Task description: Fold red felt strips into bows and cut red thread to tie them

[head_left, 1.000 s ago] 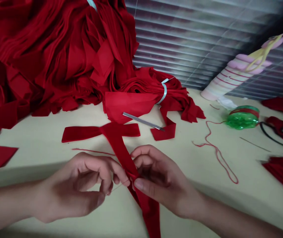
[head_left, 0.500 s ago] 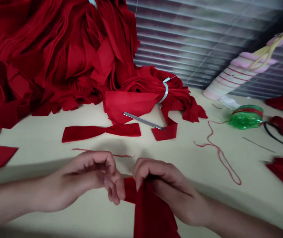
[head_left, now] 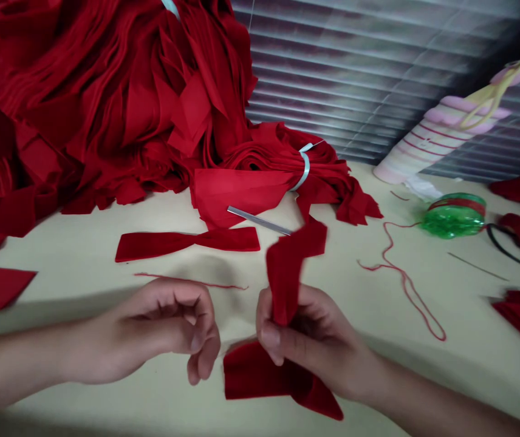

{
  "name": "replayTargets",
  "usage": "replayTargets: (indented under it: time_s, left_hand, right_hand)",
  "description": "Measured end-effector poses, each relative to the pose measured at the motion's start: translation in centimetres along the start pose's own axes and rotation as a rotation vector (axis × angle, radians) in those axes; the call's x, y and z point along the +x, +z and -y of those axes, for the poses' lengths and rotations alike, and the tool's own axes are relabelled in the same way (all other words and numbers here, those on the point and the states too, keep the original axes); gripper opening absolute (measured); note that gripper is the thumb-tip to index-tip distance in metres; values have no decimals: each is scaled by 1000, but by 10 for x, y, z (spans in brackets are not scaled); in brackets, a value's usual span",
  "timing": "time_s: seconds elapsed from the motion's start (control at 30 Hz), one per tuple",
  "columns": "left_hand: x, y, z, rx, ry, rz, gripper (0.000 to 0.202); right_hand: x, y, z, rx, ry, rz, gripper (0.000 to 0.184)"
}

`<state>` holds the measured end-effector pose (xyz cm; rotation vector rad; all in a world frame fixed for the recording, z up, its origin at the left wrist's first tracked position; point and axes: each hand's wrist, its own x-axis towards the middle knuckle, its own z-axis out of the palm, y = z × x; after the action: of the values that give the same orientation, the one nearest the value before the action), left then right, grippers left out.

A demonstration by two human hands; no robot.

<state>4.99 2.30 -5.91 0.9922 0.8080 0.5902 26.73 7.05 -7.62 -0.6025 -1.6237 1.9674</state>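
My right hand (head_left: 310, 346) pinches a red fabric strip (head_left: 285, 273) between thumb and fingers. One end stands up above the grip. Below it, a wider red fabric piece (head_left: 253, 370) hangs under my palm; whether it joins the strip is hidden by my fingers. My left hand (head_left: 173, 328) hovers to the left, fingers loosely curled and holding nothing. Just beyond it, a short red thread (head_left: 191, 282) lies on the table. A red bow-shaped fabric piece (head_left: 187, 244), narrowed at its middle, rests farther back.
A large red fabric heap (head_left: 105, 103) fills the back left, beside a tied bundle (head_left: 264, 164). Metal tweezers or a similar strip (head_left: 257, 220) lie before it. To the right are a green spool (head_left: 454, 217), loose red yarn (head_left: 406, 279) and a pale cylindrical pouch (head_left: 442, 133) near the blinds.
The fabric in my right hand has turned: a strip now points upward, and the hanging part has spread out leftward. My left hand has come away from the fabric.
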Motion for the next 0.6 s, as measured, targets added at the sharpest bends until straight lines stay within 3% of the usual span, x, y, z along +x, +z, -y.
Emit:
replayTargets:
  time_s: [0.17, 0.4, 0.6]
  left_hand:
    - [0, 0, -3, 23, -26, 2, 7]
    - [0, 2, -7, 95, -47, 15, 8]
    - [0, 0, -2, 55, -77, -10, 8]
  right_hand:
    - [0, -4, -7, 226, 46, -50, 9]
    - [-3, -3, -4, 122, 43, -22, 27]
    - [-3, -8, -5, 349, 84, -55, 19]
